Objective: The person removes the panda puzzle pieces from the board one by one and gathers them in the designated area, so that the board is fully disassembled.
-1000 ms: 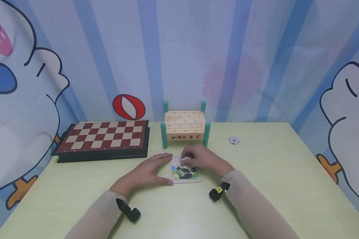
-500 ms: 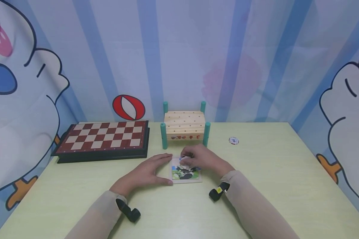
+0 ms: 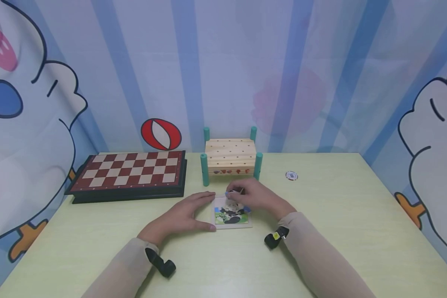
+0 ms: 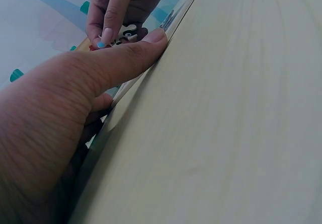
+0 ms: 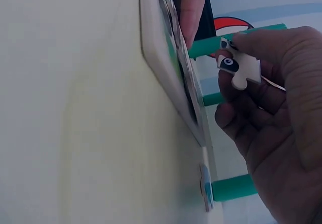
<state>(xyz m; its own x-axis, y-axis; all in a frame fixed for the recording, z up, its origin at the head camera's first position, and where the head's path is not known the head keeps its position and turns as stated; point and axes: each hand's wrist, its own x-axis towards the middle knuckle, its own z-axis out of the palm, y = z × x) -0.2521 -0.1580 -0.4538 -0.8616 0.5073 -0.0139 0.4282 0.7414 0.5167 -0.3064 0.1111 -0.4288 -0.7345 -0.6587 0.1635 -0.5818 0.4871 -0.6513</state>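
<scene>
A small jigsaw puzzle with a panda picture lies in a pale frame on the table. My right hand is over its upper right part. Its thumb and fingers pinch a white jigsaw piece with black eye markings, held off the puzzle in the right wrist view. My left hand rests at the puzzle's left side, thumb extended along the near edge and fingertips at the far left corner. In the left wrist view the left thumb lies straight against the frame's edge.
A chessboard case stands at the back left. Behind the puzzle is a wooden rack with green posts. A poker chip lies to the right. A small flat bluish piece lies beside the puzzle in the right wrist view.
My right hand has shifted slightly up and right with the jigsaw piece, turning it in its fingers and uncovering more of the panda picture. The left hand keeps its place.
</scene>
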